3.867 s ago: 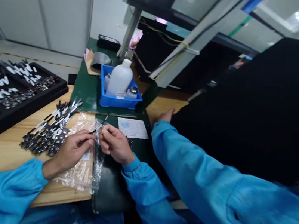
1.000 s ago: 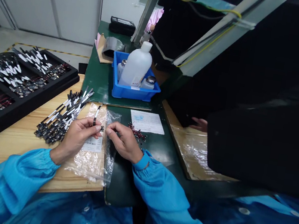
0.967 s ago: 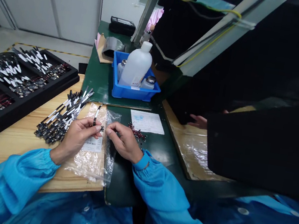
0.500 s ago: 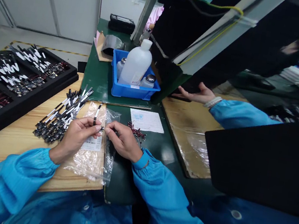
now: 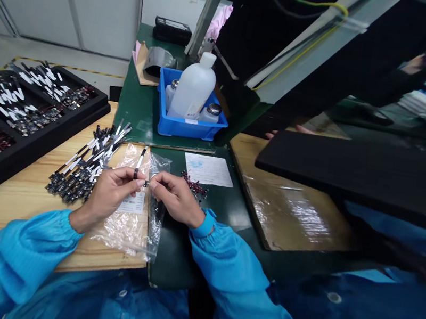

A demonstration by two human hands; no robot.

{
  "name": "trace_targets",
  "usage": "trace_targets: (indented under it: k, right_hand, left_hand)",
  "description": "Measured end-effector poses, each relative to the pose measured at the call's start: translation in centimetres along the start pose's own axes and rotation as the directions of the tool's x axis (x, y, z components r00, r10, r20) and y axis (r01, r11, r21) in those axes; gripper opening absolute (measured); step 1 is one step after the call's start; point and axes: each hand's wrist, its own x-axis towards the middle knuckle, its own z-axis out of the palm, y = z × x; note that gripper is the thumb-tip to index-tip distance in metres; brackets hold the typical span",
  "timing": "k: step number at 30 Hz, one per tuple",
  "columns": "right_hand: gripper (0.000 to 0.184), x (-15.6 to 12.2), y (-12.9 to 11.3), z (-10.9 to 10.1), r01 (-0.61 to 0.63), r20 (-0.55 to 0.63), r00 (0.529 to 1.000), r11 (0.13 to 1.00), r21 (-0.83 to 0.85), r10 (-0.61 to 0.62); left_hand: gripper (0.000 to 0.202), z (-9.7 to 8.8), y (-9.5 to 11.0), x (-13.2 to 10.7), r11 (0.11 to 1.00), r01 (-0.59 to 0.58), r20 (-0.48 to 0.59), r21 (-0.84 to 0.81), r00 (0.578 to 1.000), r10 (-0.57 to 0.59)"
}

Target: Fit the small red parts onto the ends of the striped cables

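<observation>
My left hand (image 5: 110, 194) pinches a small black flex cable part (image 5: 139, 163) with a white strip, held over a clear plastic bag (image 5: 126, 221) on the wooden bench. My right hand (image 5: 177, 197) is closed in a pinch at the lower end of the same part, fingertip to fingertip with the left. A heap of like flex cable parts (image 5: 86, 164) lies just left of my left hand. A small pile of tiny red pieces (image 5: 194, 184) sits on the green mat beside my right hand.
A black tray (image 5: 95, 108) with more parts stands at the left. A blue bin (image 5: 186, 125) holds a white bottle (image 5: 192, 91). A white paper slip (image 5: 208, 169) lies on the mat. A co-worker at the right holds a large black tray (image 5: 360, 174) above a film-wrapped board (image 5: 294, 210).
My hands have stayed pinched on the part. The co-worker's black tray has swung to lie flat over the wrapped board, and their open hand has gone behind it.
</observation>
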Motion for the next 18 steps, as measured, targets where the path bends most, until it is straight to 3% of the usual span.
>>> trace_targets:
  k: [8,18]
  right_hand:
    - [0.03,0.17,-0.59,-0.29,-0.153,0.14,0.983,0.941,0.302,0.115]
    - [0.033,0.16,-0.55,-0.38,-0.093,0.105,0.992,0.968,0.233,0.07]
  left_hand:
    - [0.027,0.01,0.09,0.07,0.999,0.001,0.036,0.036,0.999,-0.002]
    - [0.026,0.0,0.47,-0.19,1.0,0.017,0.035,0.026,0.999,-0.018]
